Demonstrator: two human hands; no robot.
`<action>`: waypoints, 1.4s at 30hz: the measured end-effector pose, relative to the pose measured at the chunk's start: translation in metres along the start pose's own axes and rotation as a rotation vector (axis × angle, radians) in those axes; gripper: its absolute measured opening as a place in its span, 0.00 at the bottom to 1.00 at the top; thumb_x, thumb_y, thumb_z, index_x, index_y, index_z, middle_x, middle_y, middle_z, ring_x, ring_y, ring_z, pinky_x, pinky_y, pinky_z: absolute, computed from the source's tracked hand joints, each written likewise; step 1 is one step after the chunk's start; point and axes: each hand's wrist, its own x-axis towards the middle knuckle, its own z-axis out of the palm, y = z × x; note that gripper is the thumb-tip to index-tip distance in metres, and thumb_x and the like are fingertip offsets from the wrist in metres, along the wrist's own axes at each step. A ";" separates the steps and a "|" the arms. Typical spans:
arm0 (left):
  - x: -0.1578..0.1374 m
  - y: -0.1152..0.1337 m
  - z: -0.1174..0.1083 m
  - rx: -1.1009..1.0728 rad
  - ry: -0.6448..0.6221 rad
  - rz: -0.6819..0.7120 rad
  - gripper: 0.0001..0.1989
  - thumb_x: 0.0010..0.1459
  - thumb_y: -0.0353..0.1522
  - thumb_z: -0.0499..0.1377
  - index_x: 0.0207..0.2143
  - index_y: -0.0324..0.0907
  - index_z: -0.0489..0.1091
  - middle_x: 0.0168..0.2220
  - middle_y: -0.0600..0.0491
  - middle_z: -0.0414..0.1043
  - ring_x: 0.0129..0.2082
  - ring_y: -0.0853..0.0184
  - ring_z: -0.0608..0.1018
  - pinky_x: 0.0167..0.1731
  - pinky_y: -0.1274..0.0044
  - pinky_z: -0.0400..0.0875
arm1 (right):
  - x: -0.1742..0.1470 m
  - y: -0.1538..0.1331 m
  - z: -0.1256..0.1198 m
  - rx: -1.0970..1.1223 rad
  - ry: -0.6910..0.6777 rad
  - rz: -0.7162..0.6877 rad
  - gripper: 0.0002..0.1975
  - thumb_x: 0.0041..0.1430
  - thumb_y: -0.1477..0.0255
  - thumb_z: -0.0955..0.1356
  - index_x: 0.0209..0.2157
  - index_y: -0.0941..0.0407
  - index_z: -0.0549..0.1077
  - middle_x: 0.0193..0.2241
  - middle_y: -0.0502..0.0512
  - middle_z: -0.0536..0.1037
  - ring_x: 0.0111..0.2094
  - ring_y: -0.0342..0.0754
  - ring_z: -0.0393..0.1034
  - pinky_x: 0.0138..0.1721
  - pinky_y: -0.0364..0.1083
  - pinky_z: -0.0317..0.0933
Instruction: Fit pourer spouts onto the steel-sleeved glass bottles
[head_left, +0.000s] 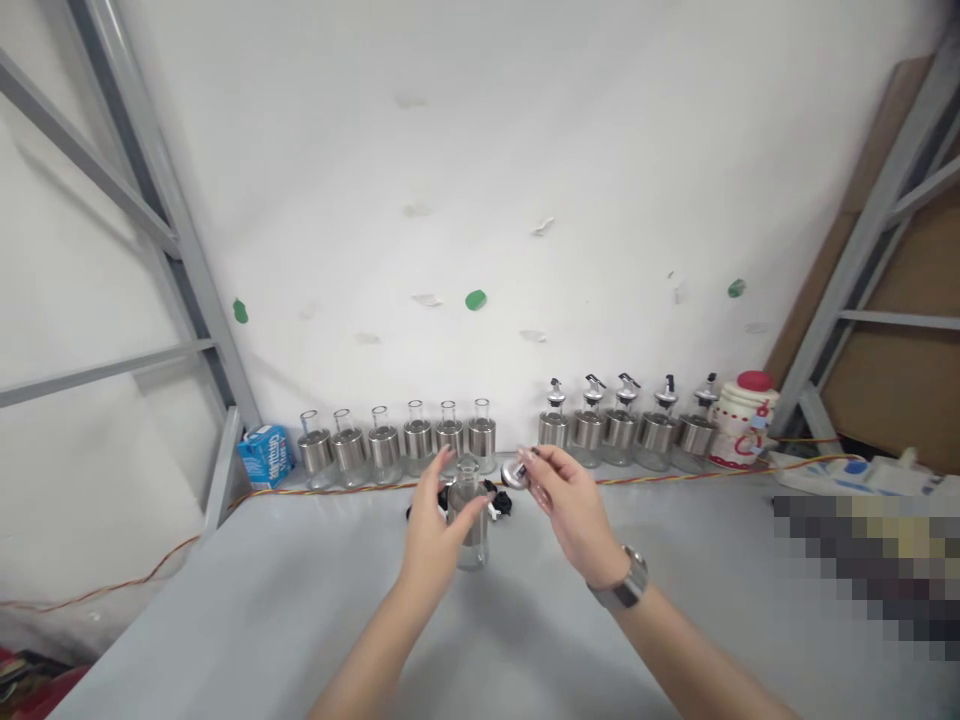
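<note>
A glass bottle [472, 553] with a brushed-metal sleeve stands upright on the grey table, its neck uncapped. Beside it is my left hand [431, 530], fingers and thumb spread. The thumb overlaps the bottle's sleeve from my viewpoint; whether it touches is unclear. To the right of the bottle's mouth, my right hand [574, 510] pinches a metal pourer cap [514, 473], tilted with its round face towards the bottle. My fingers hide part of the cap. Several black pourer tops [499, 502] lie on the table behind the bottle, partly covered by it.
Several uncapped bottles [384, 447] line the wall at left. Several bottles with pourers [622, 430] stand at right, by a white jar with a red lid [739, 425]. A blue carton [266, 455] sits at far left. A twisted wire [337, 489] crosses the table's back.
</note>
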 end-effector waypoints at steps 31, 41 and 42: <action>-0.021 -0.009 0.013 0.133 -0.182 0.207 0.25 0.51 0.35 0.56 0.53 0.45 0.56 0.46 0.47 0.67 0.43 0.60 0.69 0.44 0.68 0.59 | 0.017 -0.020 0.020 -0.090 -0.208 0.188 0.18 0.42 0.61 0.69 0.17 0.56 0.58 0.10 0.39 0.54 0.14 0.36 0.45 0.18 0.40 0.42; -0.021 -0.014 0.020 0.213 -0.044 0.349 0.18 0.50 0.33 0.55 0.46 0.44 0.64 0.37 0.48 0.73 0.38 0.60 0.71 0.43 0.66 0.59 | 0.011 -0.016 0.021 -0.059 -0.240 0.197 0.18 0.43 0.62 0.69 0.18 0.55 0.56 0.11 0.39 0.55 0.14 0.35 0.45 0.16 0.39 0.40; -0.022 -0.014 0.021 0.190 -0.037 0.322 0.18 0.50 0.33 0.56 0.45 0.44 0.65 0.36 0.48 0.73 0.38 0.60 0.71 0.43 0.65 0.59 | 0.012 -0.015 0.021 -0.054 -0.238 0.194 0.19 0.43 0.61 0.69 0.18 0.55 0.56 0.11 0.39 0.54 0.14 0.35 0.45 0.16 0.39 0.41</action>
